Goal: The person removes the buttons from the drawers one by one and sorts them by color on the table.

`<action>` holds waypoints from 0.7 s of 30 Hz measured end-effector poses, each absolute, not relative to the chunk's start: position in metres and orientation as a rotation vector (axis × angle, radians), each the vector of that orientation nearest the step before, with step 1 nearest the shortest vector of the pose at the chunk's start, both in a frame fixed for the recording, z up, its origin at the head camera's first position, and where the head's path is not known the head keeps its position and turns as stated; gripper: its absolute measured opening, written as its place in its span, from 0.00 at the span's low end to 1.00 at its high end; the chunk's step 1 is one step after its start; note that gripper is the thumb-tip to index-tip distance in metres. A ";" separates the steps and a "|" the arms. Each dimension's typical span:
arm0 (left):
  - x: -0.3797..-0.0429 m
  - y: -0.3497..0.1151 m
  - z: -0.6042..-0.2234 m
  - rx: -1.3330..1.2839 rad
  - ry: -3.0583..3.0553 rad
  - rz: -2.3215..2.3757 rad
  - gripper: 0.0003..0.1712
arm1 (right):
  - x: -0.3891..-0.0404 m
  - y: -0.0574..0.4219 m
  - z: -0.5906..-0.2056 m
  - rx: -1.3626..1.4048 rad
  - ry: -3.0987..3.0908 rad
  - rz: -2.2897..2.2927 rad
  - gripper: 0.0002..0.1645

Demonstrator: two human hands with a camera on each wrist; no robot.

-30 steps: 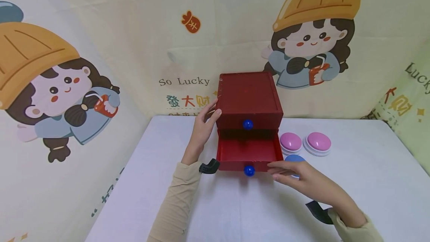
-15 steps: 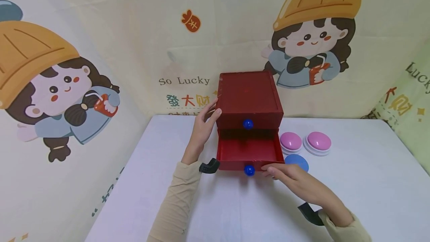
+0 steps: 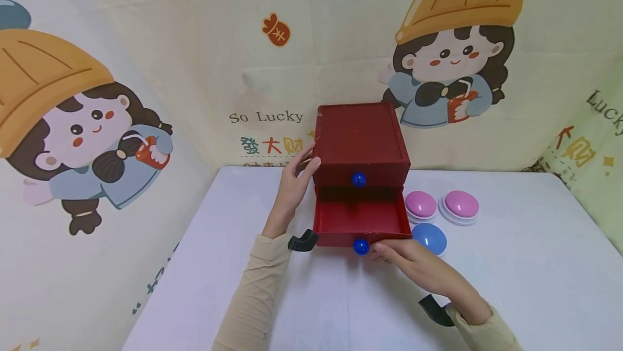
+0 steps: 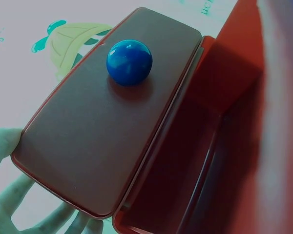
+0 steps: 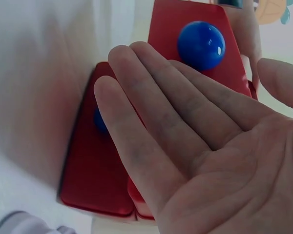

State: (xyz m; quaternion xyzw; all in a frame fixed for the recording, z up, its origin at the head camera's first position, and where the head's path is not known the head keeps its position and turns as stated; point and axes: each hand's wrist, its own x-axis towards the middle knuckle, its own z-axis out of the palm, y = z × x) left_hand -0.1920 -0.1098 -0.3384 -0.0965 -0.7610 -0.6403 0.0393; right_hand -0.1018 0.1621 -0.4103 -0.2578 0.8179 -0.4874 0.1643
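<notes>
A dark red two-drawer box (image 3: 360, 132) stands on the table, its upper drawer in place. The lower drawer (image 3: 357, 216) is pulled out, and nothing shows inside it. Each drawer front bears a round blue knob; the lower knob (image 3: 360, 246) is beside my right fingertips. My left hand (image 3: 292, 183) rests against the box's left side, thumb at the front corner and fingers along the side. Extended across the lower drawer's front is my right hand (image 3: 418, 264), just right of the knob. In the right wrist view its fingers (image 5: 180, 102) are straight and the palm holds nothing.
To the right of the box sit two pink domes on white bases, a nearer pink dome (image 3: 421, 204) and a farther-right pink dome (image 3: 461, 204). A blue dome (image 3: 430, 238) lies before them, close to my right hand. A printed cloth (image 3: 209, 70) hangs behind the table.
My right hand has slid leftward along the lower drawer's front toward its blue knob, uncovering the blue dome. The left hand and the box stay where they were.
</notes>
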 end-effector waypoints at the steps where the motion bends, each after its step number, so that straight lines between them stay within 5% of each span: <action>1: -0.192 -0.110 -0.338 -0.298 -2.331 -1.963 0.30 | -0.102 0.161 -0.411 -0.733 2.324 -1.392 0.20; 21: -0.193 -0.111 -0.339 -0.301 -2.324 -1.973 0.31 | -0.106 0.139 -0.433 -0.648 2.261 -1.446 0.24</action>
